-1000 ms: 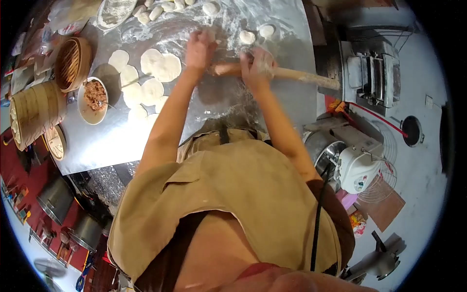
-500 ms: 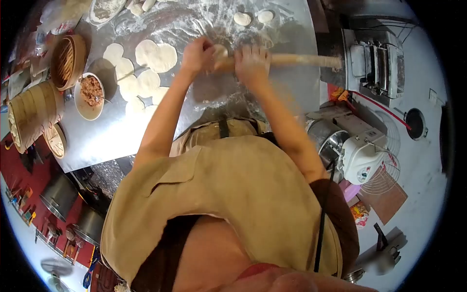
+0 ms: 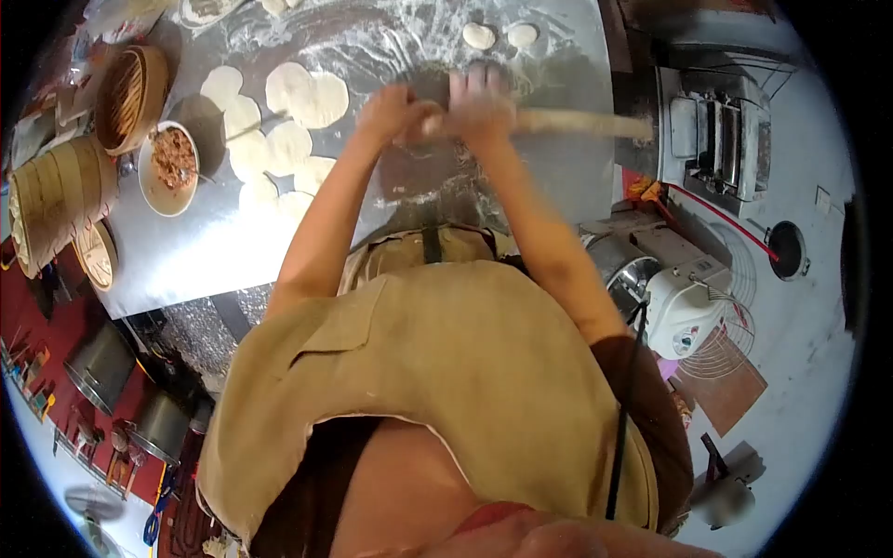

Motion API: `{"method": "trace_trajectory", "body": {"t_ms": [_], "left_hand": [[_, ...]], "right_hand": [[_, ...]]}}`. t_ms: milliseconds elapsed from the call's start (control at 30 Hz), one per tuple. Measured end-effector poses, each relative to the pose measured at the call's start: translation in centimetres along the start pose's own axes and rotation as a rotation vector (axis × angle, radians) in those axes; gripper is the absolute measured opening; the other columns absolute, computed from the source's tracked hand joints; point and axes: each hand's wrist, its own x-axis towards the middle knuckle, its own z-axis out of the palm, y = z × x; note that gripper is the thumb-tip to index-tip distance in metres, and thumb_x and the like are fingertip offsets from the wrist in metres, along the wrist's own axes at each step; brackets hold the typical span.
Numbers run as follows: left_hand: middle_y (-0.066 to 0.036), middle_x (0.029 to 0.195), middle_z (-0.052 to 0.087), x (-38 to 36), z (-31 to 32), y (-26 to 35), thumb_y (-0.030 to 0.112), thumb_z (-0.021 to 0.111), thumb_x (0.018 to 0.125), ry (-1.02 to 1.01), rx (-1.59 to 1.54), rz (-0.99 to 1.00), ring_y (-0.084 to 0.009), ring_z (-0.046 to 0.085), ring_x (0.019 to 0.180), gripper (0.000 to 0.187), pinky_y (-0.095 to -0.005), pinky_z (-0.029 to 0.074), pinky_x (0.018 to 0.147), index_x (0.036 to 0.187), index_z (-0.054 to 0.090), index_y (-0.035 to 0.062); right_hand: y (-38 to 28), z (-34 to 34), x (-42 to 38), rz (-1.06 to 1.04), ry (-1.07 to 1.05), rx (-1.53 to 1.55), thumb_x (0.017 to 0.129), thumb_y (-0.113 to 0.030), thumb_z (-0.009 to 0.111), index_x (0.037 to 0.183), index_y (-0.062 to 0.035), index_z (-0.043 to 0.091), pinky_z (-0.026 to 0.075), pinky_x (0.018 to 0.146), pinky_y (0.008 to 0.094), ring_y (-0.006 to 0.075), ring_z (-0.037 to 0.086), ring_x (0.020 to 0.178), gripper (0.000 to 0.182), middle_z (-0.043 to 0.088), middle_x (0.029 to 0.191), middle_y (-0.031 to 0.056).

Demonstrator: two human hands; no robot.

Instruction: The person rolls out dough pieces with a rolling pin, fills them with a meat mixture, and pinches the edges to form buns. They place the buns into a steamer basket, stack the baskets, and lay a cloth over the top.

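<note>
A long wooden rolling pin (image 3: 584, 123) lies crosswise on the floured metal table, its right end reaching past the table edge. My right hand (image 3: 482, 104) presses on the pin from above, fingers stretched forward, blurred by motion. Just left of it my left hand (image 3: 383, 113) is closed, with curled fingers at a small piece of dough (image 3: 428, 112) by the pin's left part. Blur and the fingers partly hide this dough. Flat round dough wrappers (image 3: 307, 96) lie left of my hands, several overlapping. Two small dough pieces (image 3: 479, 36) rest beyond my right hand.
On the left stand a bowl of meat filling (image 3: 172, 167) with a spoon, a bamboo steamer (image 3: 130, 100) and a stack of steamers (image 3: 60, 195). Right of the table are a pasta-roller machine (image 3: 721, 139) and a white stand mixer (image 3: 684, 312). Flour (image 3: 372, 46) covers the far tabletop.
The view has shifted slightly, so the table's things sit a little differently. My left hand is lower and further right in view, closer to my right hand. Both hands stay by the rolling pin.
</note>
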Motion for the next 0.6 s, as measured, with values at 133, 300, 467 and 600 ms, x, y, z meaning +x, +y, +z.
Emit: {"method": "trace_trajectory", "body": {"t_ms": [133, 300, 467, 600], "left_hand": [[-0.017, 0.091, 0.065, 0.6, -2.8, 1.2, 0.035, 0.067, 0.071, -0.111, 0.119, -0.053, -0.0325, 0.063, 0.087, 0.035, -0.0401, 0.05, 0.074, 0.091, 0.066, 0.0071], [-0.016, 0.09, 0.065, -4.3, -0.2, -0.9, 0.039, 0.064, 0.073, 0.002, -0.306, -0.123, -0.0329, 0.063, 0.087, 0.037, -0.0403, 0.05, 0.074, 0.09, 0.067, 0.0067], [-0.017, 0.082, 0.064, -1.4, -2.6, 1.2, 0.033, 0.063, 0.079, -0.033, 0.156, 0.039, -0.0351, 0.062, 0.075, 0.03, -0.0406, 0.049, 0.066, 0.087, 0.064, 0.0045], [-0.018, 0.081, 0.064, -6.2, -1.4, -0.5, 0.032, 0.061, 0.08, 0.135, -0.136, -0.069, -0.0337, 0.062, 0.077, 0.029, -0.0407, 0.048, 0.067, 0.087, 0.064, 0.004]], "right_hand": [[0.0, 0.9, 0.9, 0.011, 0.122, -0.006, 0.081, -0.028, 0.055, 0.075, -0.0103, 0.057, 0.042, 0.063, 0.0425, 0.0274, 0.054, 0.072, 0.019, 0.055, 0.073, 0.0089], [-0.9, -2.8, -2.9, -0.036, -0.019, 0.113, 0.083, -0.031, 0.052, 0.076, -0.0112, 0.057, 0.045, 0.062, 0.0408, 0.0272, 0.054, 0.074, 0.021, 0.053, 0.075, 0.0091], [-1.3, 0.4, 1.6, -0.112, -0.047, -0.029, 0.083, -0.031, 0.052, 0.083, -0.0119, 0.061, 0.043, 0.073, 0.0472, 0.0295, 0.054, 0.079, 0.021, 0.057, 0.082, 0.0108], [-1.5, -3.6, -4.4, -0.071, -0.017, 0.118, 0.083, -0.031, 0.053, 0.082, -0.0107, 0.06, 0.046, 0.063, 0.0415, 0.0261, 0.055, 0.077, 0.022, 0.054, 0.077, 0.0088]]}}
